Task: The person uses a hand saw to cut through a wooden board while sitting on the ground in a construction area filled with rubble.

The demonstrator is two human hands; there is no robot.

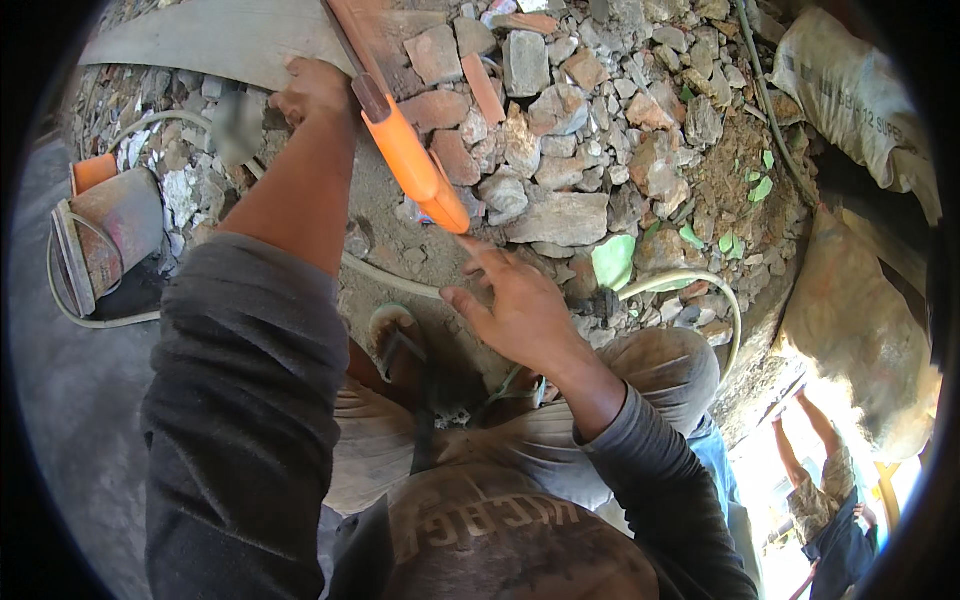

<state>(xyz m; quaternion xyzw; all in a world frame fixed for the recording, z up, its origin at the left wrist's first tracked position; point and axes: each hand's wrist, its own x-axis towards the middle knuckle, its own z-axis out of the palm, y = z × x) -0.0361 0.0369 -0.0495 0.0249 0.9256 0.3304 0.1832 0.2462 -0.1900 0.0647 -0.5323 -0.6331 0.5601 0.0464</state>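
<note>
My left hand (312, 92) is closed on the near edge of a long grey board (210, 42) at the upper left, its fingers bent. Just right of it lies a hand saw with an orange handle (408, 165); its rusty brown blade (352, 45) runs up past the top edge of the picture. My right hand (520, 305) is below the end of the handle, thumb and fingers apart, holding nothing. Its index fingertip is close to the handle's end; whether they touch I cannot tell.
Broken bricks and rubble (560, 130) heap up ahead. A pale hose (390, 280) crosses the ground beneath my hands. At left lies a tipped bucket (120, 225); at right are white sacks (850, 90). Another person (830, 500) is at the lower right.
</note>
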